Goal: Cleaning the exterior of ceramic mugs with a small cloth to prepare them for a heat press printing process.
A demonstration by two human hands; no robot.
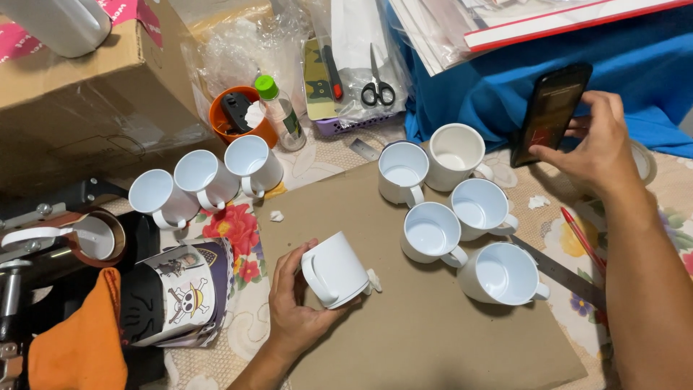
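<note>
White mug [336, 271] tipped on its side, handle toward the camera, on the brown cardboard sheet [426, 332] covering the table, gripped by the left hand [292, 303] with fingers curled round its base and thumb near the handle. Black phone [550, 112] raised in the right hand [595, 148], fingers closed around its edge. Five upright white mugs [455, 217] clustered just right of the tipped one, three more [206, 180] in a row to the left. Red pen [581, 238] and metal ruler [559, 273] beside the right forearm. Scissors [377, 90] farther back.
</note>
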